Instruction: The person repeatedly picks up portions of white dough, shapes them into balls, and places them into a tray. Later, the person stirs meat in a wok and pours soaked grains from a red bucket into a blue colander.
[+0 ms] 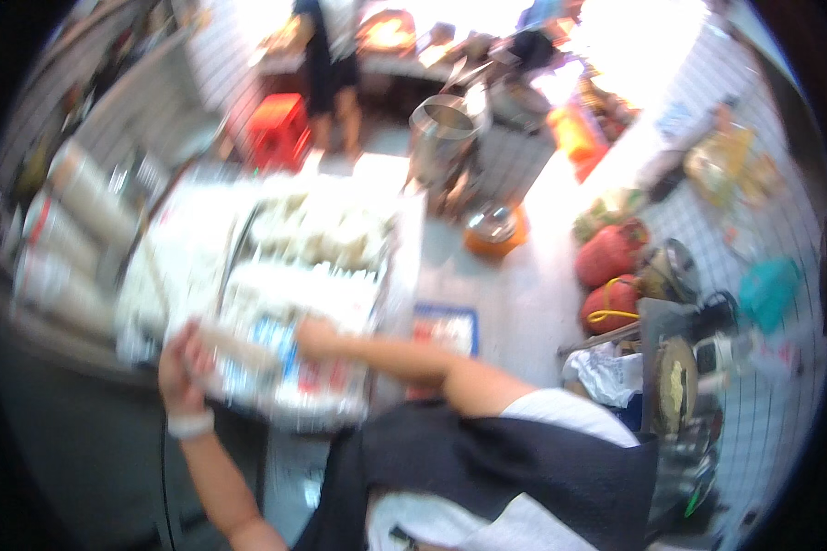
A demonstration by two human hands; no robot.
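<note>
Taking your right hand as the clock's centre, pale cylindrical stacks [98, 195] lean at ten o'clock. At nine, your left hand [186, 363] curls its fingers round the near end of a pale long object [239, 352], which slants toward your right hand [317, 338]. That one looks bunched among blue-and-red packages [289, 363]; blur leaves you unable to tell whether it grips anything. At twelve lie a tray of pale food [317, 230], a red stool [278, 130] and, farther off, another person [331, 73]. A metal pot [443, 138] stands at one, a blue-rimmed crate [474, 331] sits at three, and an orange basin [515, 241] at two. Near three come red rounded containers [606, 255], then a teal bag [768, 294]. Your counter [404, 239] is glare-washed; beyond it runs pale floor [533, 294] to a tiled wall [753, 404].
</note>
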